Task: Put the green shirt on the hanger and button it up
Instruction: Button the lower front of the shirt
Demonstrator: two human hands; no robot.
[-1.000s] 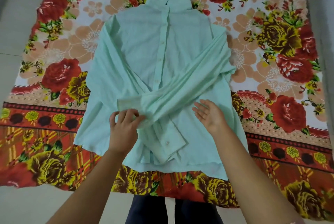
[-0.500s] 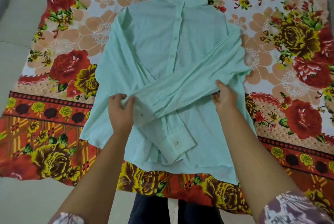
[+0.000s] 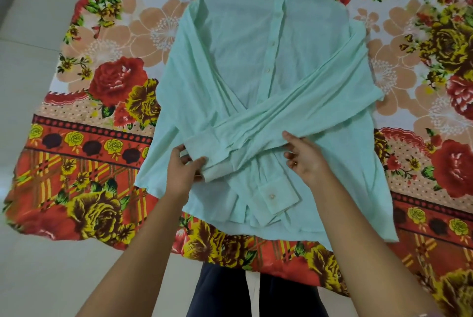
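The pale green shirt [image 3: 245, 61] lies flat on a flowered cloth, collar at the far end, its front buttoned down the placket. Both sleeves are folded across the lower front and cross each other. My left hand [image 3: 183, 171] pinches the cuff [image 3: 202, 141] of the upper sleeve at the shirt's left side. My right hand [image 3: 305, 157] rests with fingers spread on that same sleeve near the middle, pressing it down. The other cuff [image 3: 277, 196], with a white button, lies below my right hand. No hanger is visible.
The flowered cloth [image 3: 76, 163], red, orange and yellow, covers a pale tiled floor [image 3: 30, 35] that shows at the left and bottom. My dark trouser legs [image 3: 222, 291] show at the bottom edge between my forearms.
My right hand slid left along the upper sleeve from the shirt's right side to its middle. My left hand moved down slightly and now holds the cuff.
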